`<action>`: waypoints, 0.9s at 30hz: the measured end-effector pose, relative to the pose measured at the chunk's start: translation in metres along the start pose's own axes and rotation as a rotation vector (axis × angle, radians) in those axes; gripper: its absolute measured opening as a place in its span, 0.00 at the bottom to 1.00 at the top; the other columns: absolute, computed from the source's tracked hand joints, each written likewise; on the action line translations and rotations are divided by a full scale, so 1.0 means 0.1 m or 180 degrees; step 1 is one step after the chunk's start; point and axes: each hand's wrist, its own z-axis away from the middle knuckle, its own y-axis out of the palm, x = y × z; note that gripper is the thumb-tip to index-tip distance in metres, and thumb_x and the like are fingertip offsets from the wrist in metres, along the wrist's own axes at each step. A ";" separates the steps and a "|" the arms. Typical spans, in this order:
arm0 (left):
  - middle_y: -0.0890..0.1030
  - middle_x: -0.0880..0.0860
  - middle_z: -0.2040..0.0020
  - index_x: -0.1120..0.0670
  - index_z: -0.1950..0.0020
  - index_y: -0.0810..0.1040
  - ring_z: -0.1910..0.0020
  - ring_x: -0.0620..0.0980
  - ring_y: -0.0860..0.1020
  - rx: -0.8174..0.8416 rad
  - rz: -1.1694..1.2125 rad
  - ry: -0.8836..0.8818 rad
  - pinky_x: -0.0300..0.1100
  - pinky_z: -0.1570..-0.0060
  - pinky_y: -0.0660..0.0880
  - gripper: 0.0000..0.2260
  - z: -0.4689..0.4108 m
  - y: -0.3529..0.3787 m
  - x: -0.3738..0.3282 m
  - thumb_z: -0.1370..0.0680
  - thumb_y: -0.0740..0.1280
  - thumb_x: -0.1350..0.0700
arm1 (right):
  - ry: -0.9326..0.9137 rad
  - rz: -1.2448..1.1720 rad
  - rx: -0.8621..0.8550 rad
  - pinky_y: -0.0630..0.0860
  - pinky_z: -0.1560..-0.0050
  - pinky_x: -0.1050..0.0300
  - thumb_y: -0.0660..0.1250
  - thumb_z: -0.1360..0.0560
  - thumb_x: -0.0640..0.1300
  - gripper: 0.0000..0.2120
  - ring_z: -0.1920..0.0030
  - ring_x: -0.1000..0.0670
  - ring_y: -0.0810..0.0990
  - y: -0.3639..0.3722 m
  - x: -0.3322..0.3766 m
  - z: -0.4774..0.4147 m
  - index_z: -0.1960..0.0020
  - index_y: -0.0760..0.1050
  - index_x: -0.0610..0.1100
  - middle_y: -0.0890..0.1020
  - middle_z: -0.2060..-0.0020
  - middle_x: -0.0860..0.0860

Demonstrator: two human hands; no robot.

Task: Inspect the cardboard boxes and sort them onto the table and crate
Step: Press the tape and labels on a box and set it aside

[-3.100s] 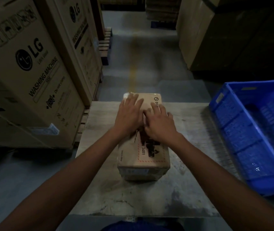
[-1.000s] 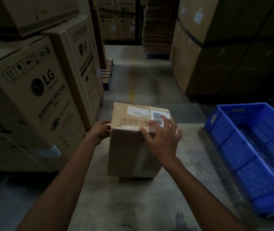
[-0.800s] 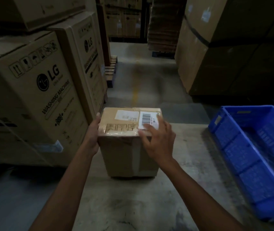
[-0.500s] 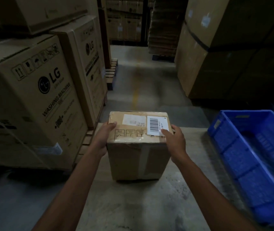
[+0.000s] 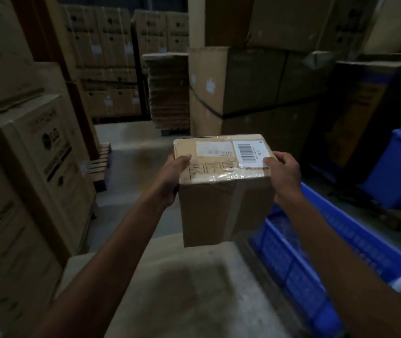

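While both hands carry it, the cardboard box (image 5: pixel 223 191) hangs upright in the air, its top face tipped a little toward the camera. The left hand (image 5: pixel 173 176) clasps the box's left upper edge. Its thumb lies on the top face and the rest of the hand sits against the side, with the fingers hidden behind the box. The right hand (image 5: pixel 283 172) takes the right upper edge, its thumb resting on the corner of a barcode label (image 5: pixel 248 153) and its fingers curled over that edge. Each grip is thus closed on the box, one at either side.

Left of the barcode label on the box's top sits a second white label (image 5: pixel 212 149). In front of both, a row of printed handling symbols shows under shiny clear tape (image 5: pixel 223 176). A strip of brown tape (image 5: pixel 236 211) runs down the box's near face.

Below the box and nearer the person lies the grey tabletop (image 5: pixel 182 289), with a dark shadow on it. Below the box's right side, running toward the person, stands a blue crate (image 5: pixel 316 264), just beside the tabletop. Large washing-machine cartons (image 5: pixel 48 167) stand left of the box, and stacked brown cartons (image 5: pixel 255 89) rise behind it. To its far right is another blue bin (image 5: pixel 396 167).
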 end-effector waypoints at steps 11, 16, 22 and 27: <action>0.77 0.56 0.34 0.57 0.31 0.70 0.39 0.56 0.80 0.0217 0.0424 0.0012 0.46 0.57 0.81 0.18 -0.76 2.24 -0.06 0.19 0.63 0.52 | -0.0148 -0.0078 -0.0072 0.83 0.49 0.41 0.69 0.28 0.48 0.09 0.51 0.47 0.85 -1.54 0.20 -1.72 0.48 0.78 0.54 0.84 0.50 0.49; 0.83 0.54 0.46 0.54 0.39 0.74 0.46 0.56 0.83 0.0154 0.0622 -0.0074 0.47 0.60 0.82 0.10 -1.04 2.95 0.23 0.19 0.64 0.52 | -0.0048 -0.0109 0.0067 0.84 0.49 0.41 0.68 0.25 0.45 0.08 0.50 0.47 0.85 -2.00 0.04 -2.39 0.47 0.78 0.52 0.84 0.50 0.48; 0.84 0.62 0.43 0.60 0.31 0.72 0.48 0.58 0.85 -0.0190 0.0638 -0.0213 0.47 0.61 0.82 0.18 -1.36 3.23 0.80 0.20 0.64 0.57 | 0.0705 0.0040 0.1008 0.79 0.62 0.56 0.65 0.23 0.35 0.13 0.56 0.48 0.83 -2.08 -0.46 -2.99 0.41 0.81 0.44 0.84 0.51 0.45; 0.83 0.59 0.42 0.55 0.28 0.69 0.49 0.54 0.85 -0.0369 0.0327 -0.0306 0.45 0.58 0.82 0.18 -1.55 3.18 1.29 0.19 0.63 0.60 | 0.0901 0.0288 0.1574 0.77 0.56 0.53 0.62 0.20 0.34 0.12 0.49 0.48 0.82 -2.00 -0.98 -3.17 0.42 0.78 0.46 0.84 0.47 0.46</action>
